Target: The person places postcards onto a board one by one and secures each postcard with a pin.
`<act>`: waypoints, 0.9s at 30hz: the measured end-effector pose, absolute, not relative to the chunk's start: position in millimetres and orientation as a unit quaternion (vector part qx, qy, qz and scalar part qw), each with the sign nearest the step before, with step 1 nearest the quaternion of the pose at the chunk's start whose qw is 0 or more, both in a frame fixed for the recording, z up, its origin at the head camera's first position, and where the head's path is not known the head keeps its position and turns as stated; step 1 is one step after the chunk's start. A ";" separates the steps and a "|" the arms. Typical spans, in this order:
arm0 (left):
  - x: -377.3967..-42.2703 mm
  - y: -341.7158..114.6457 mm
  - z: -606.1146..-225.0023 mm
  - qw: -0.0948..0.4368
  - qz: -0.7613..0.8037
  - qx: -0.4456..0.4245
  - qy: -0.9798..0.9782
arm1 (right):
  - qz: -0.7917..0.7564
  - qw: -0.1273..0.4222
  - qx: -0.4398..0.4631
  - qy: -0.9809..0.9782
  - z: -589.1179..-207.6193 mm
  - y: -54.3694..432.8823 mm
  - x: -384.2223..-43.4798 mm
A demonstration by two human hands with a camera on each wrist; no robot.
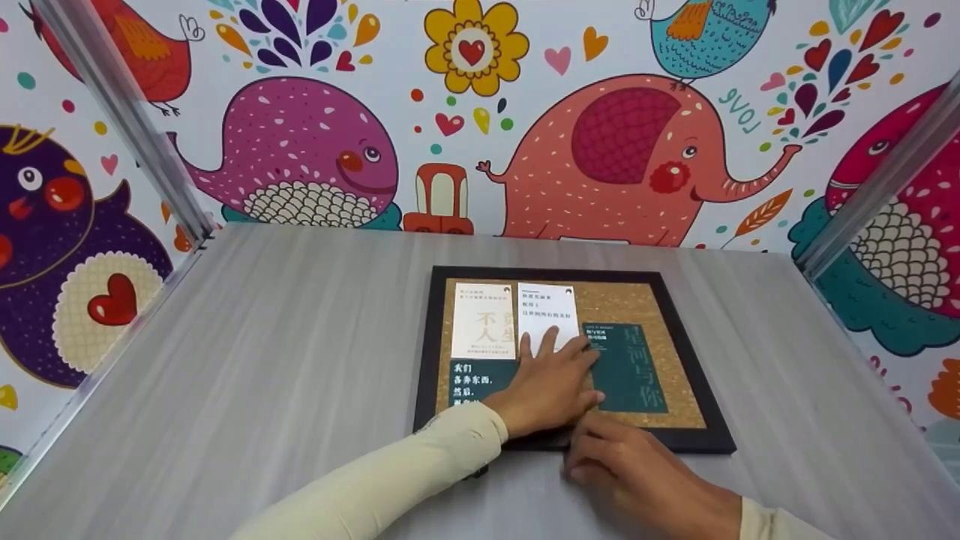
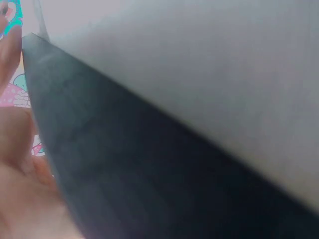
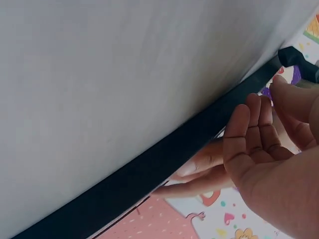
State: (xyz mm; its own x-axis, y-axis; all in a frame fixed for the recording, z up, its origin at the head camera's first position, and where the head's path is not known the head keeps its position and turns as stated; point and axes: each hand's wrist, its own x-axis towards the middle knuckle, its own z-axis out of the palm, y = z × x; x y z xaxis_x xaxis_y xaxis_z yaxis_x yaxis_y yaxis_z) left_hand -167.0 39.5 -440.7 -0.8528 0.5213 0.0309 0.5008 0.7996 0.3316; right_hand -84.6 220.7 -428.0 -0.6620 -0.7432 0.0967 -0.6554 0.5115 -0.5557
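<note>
A cork board in a black frame lies on the table. Two white printed cards sit side by side at its upper left, the left card and the right card. Below is a dark green card, partly hidden by my left hand, which lies with spread fingers over the cards, fingertips on the right white card. Another green card is to the right. At the frame's front edge is my right hand, fingers loosely bent; in the right wrist view nothing shows between them.
The grey table runs back to a wall printed with cartoon animals. Metal posts stand at the left and right. In the right wrist view, a dark curved piece shows beyond the frame edge.
</note>
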 end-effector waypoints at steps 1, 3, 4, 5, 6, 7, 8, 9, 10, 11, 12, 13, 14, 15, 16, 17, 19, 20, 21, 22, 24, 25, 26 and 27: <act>-166.9 39.6 -440.9 0.031 0.166 0.270 0.948 | -0.287 0.084 -0.393 0.869 -426.9 222.4 -85.0; -166.8 39.7 -441.3 0.032 0.165 0.270 0.948 | -0.290 0.100 -0.373 0.876 -424.3 225.2 -85.5; -166.9 39.8 -441.7 0.031 0.165 0.271 0.948 | -0.294 0.107 -0.364 0.877 -423.5 226.8 -86.2; -167.0 39.7 -442.0 0.031 0.164 0.271 0.948 | -0.297 0.107 -0.361 0.878 -423.2 228.0 -87.0; -166.9 39.6 -442.2 0.030 0.163 0.272 0.948 | -0.300 0.100 -0.361 0.877 -423.4 228.8 -88.1; -166.9 39.6 -442.5 0.028 0.162 0.272 0.948 | -0.305 0.090 -0.361 0.877 -423.8 229.5 -89.3; -166.9 39.5 -443.0 0.027 0.161 0.273 0.948 | -0.311 0.077 -0.365 0.874 -424.6 230.2 -90.8; -166.9 39.4 -443.2 0.026 0.160 0.273 0.948 | -0.318 0.062 -0.368 0.871 -425.5 231.0 -92.4; -167.1 39.3 -443.6 0.026 0.158 0.272 0.949 | -0.326 0.046 -0.372 0.868 -426.3 231.9 -94.2; -167.3 39.3 -444.0 0.025 0.157 0.272 0.949 | -0.332 0.029 -0.375 0.865 -427.0 232.7 -96.1; -167.5 39.3 -444.3 0.025 0.156 0.272 0.949 | -0.339 0.018 -0.374 0.863 -427.4 233.8 -98.0; -167.7 39.3 -444.5 0.024 0.154 0.272 0.950 | -0.348 0.013 -0.369 0.862 -427.4 235.3 -99.8; -167.9 39.4 -444.5 0.023 0.152 0.272 0.950 | -0.354 0.008 -0.366 0.860 -427.3 236.7 -101.8; -168.0 39.4 -444.6 0.022 0.151 0.272 0.950 | -0.360 0.004 -0.361 0.860 -426.9 238.4 -103.9; -168.2 39.4 -444.6 0.022 0.149 0.271 0.951 | -0.364 0.004 -0.355 0.861 -426.4 240.1 -105.9; -168.4 39.4 -444.6 0.022 0.148 0.271 0.951 | -0.368 0.004 -0.346 0.863 -425.6 241.9 -107.9; -168.8 39.3 -444.4 0.023 0.148 0.270 0.951 | -0.373 0.005 -0.328 0.868 -423.9 245.8 -112.3; -169.0 39.3 -444.4 0.023 0.147 0.270 0.951 | -0.371 0.000 -0.320 0.872 -423.2 247.8 -115.1; -169.0 39.1 -444.2 0.026 0.149 0.270 0.951 | -0.369 -0.005 -0.312 0.875 -422.6 250.0 -118.0; -169.0 39.0 -443.9 0.028 0.151 0.271 0.950 | -0.367 -0.010 -0.303 0.879 -422.0 252.4 -121.0; -168.8 39.0 -443.3 0.029 0.155 0.273 0.949 | -0.362 -0.022 -0.286 0.887 -421.2 257.8 -127.6; -168.6 39.0 -442.8 0.029 0.156 0.274 0.948 | -0.359 -0.026 -0.277 0.891 -420.9 260.6 -131.0; -168.3 38.9 -442.1 0.029 0.158 0.275 0.948 | -0.356 -0.029 -0.268 0.895 -420.7 263.6 -134.4; -168.0 39.0 -441.7 0.030 0.161 0.276 0.947 | -0.356 -0.027 -0.257 0.898 -420.5 266.6 -137.6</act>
State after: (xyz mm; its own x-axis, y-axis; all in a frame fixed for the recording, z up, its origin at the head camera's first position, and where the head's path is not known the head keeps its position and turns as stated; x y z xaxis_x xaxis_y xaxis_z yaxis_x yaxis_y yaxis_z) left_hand -168.0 39.0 -441.7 -0.8458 0.5325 0.0322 0.5133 0.7959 0.3211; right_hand -137.6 266.6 -420.5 -0.8662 -0.4431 0.2310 -0.4811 0.6148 -0.6250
